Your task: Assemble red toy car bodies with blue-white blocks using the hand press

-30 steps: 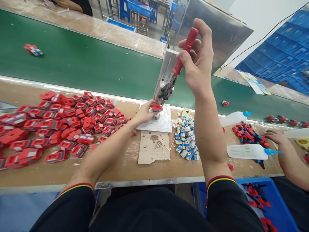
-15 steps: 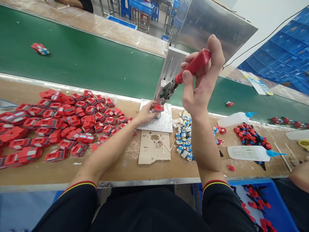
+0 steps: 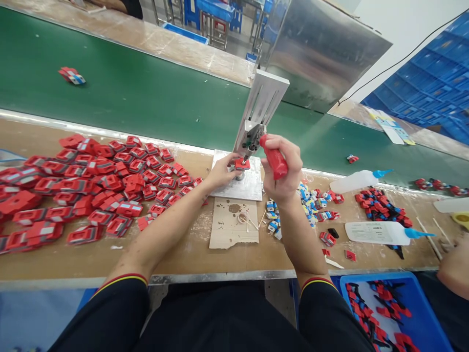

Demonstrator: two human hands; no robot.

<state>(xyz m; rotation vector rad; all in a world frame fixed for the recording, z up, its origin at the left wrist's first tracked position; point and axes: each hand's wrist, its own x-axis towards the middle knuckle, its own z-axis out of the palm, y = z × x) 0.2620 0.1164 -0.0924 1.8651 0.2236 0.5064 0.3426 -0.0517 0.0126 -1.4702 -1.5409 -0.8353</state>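
My right hand [image 3: 288, 171] is wrapped round the red handle [image 3: 274, 159] of a toggle clamp [image 3: 252, 139], which is fixed to a slotted metal upright [image 3: 273, 90]. The handle is tilted down toward me. Fingers of my left hand [image 3: 221, 172] pinch a small red plastic part [image 3: 242, 165] beneath the clamp's tip, above a metal base plate [image 3: 251, 189]. The tip reaches the part; how hard it presses cannot be seen. Left of my left hand lies a heap of red and grey plastic parts [image 3: 110, 183]. Small white, blue and yellow pieces [image 3: 311, 205] lie beside my right forearm.
A green conveyor belt [image 3: 146, 93] runs behind the bench, carrying a few parts. Stained cardboard [image 3: 223, 234] with cotton swabs lies in front of the plate. Blue-tipped bottles [image 3: 377, 233] stand out at right, near a blue bin [image 3: 421, 298] and another person's arm [image 3: 456, 264].
My right hand has swung the red handle down and toward me, lowering the clamp's tip. My left hand stays with the red part. Parts on the belt have shifted slightly right.
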